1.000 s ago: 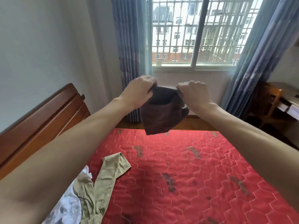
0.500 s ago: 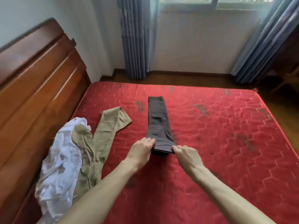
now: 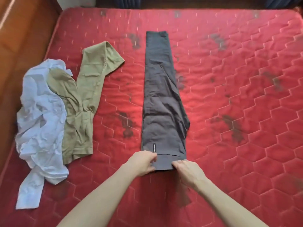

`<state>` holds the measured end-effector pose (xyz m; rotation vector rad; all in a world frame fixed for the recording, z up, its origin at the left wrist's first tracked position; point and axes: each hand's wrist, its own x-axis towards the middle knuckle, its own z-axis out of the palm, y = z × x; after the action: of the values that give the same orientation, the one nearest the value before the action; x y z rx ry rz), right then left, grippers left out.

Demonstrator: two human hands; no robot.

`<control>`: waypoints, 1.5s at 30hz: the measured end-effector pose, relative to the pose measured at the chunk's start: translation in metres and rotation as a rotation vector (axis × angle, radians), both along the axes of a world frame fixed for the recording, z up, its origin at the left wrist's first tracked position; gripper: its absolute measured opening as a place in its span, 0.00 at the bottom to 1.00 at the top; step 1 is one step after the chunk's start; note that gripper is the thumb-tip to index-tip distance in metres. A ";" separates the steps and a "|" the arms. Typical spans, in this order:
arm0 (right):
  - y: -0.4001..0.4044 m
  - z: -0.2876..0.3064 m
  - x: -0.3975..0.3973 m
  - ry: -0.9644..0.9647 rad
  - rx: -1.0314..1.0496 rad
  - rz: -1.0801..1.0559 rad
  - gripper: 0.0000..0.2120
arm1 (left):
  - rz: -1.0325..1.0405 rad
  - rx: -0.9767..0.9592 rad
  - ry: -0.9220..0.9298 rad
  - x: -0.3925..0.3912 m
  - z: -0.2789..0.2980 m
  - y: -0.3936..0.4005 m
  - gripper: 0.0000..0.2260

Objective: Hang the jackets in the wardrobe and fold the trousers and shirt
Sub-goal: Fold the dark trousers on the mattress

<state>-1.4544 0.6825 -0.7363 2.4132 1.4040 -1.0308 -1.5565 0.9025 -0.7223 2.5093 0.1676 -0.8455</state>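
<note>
- The grey trousers (image 3: 162, 99) lie flat on the red mattress (image 3: 237, 99), folded lengthwise into one long strip running 12 to 6 o'clock – roughly centre of the bed, narrow end at 12, wider end w/ a small label toward you at 6.
- Your left hand (image 3: 143, 163) grips the near end of the trousers at its left corner; fingers curled round the edge of the fabric, thumb on top.
- Your right hand (image 3: 188, 171) holds the same end at the right corner – fingers curled onto the hem, knuckles up.
- Both forearms come in from 6 o'clock, converging on that near end.
- At approx 9 o'clock from the trousers, well apart from them, the olive trousers (image 3: 83, 102) lie crumpled, one leg pointing toward 1 o'clock.
- Further out at 9, the white shirt (image 3: 39, 122) sits bunched in a heap, overlapping the left edge of the olive trousers; one sleeve trails toward 7 o'clock.
- The mattress has a hexagon quilt pattern w/ dark blotches scattered across it.
- A wooden headboard (image 3: 21, 33) runs along the bed's left side, 9 to 11 o'clock.
</note>
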 end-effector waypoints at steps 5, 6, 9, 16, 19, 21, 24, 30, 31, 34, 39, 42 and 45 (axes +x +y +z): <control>-0.014 -0.043 -0.023 0.078 -0.070 0.091 0.14 | 0.009 0.073 0.040 -0.016 -0.044 -0.009 0.15; -0.017 -0.049 -0.025 0.074 -0.101 0.129 0.13 | -0.001 0.106 0.027 -0.019 -0.051 -0.010 0.15; -0.020 -0.060 -0.026 0.028 -0.050 0.185 0.13 | -0.020 0.175 -0.077 -0.025 -0.072 -0.007 0.16; -0.005 -0.109 -0.006 -0.333 0.560 0.043 0.16 | 0.086 0.152 -0.312 -0.022 -0.120 -0.023 0.25; -0.003 -0.136 -0.001 -0.286 0.475 0.000 0.25 | 0.033 0.189 -0.331 -0.022 -0.145 -0.035 0.28; -0.010 -0.155 -0.001 -0.245 0.421 -0.012 0.28 | -0.029 0.220 -0.337 -0.027 -0.162 -0.037 0.30; -0.029 -0.179 0.003 -0.205 0.382 0.015 0.30 | -0.182 0.256 -0.361 -0.041 -0.183 -0.025 0.31; -0.053 -0.181 0.033 -0.147 0.402 0.224 0.30 | -0.410 0.204 -0.410 -0.053 -0.192 0.022 0.31; -0.057 -0.178 0.040 -0.125 0.398 0.262 0.30 | -0.438 0.203 -0.404 -0.054 -0.190 0.029 0.33; -0.066 -0.167 0.063 -0.069 0.380 0.365 0.35 | -0.513 0.251 -0.430 -0.052 -0.183 0.042 0.39; -0.064 -0.158 0.080 -0.165 0.322 0.521 0.49 | -0.588 0.283 -0.599 -0.042 -0.183 0.046 0.26; -0.059 -0.162 0.081 -0.221 0.393 0.582 0.47 | -0.604 0.259 -0.598 -0.036 -0.186 0.049 0.26; -0.053 -0.164 0.085 -0.234 0.431 0.612 0.47 | -0.601 0.225 -0.543 -0.031 -0.188 0.053 0.30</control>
<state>-1.3696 0.6290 -0.9000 2.0038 2.2314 -0.3119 -1.5878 0.9551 -0.9098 2.9411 -0.7382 -0.3179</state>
